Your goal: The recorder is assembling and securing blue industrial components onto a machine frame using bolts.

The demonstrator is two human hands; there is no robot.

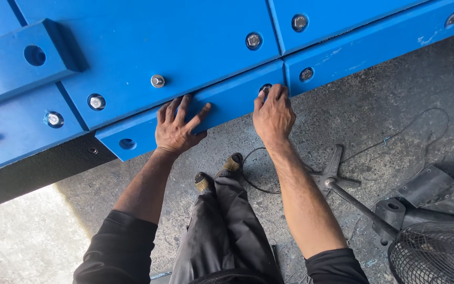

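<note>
Left hand (177, 126) flat, right hand (273, 113) fingering bolt hole (265, 88) on blue panel (227, 102), nothing gripped; neighbouring bolts (157, 80) seated, this hole and another (127, 143) open.

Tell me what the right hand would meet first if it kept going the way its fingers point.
The right hand already has its fingertips at a bolt hole in the lower blue panel; going on, it would probably slide onto the larger blue panel above.

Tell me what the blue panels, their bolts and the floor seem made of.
Blue panels: probably plastic or painted metal; smooth, uniformly coloured, thick-edged, with recessed holes. Bolts: bare metal, silvery and shiny. Floor: likely concrete; grey, rough, stained. Left hand and right hand press the lower panel.
</note>
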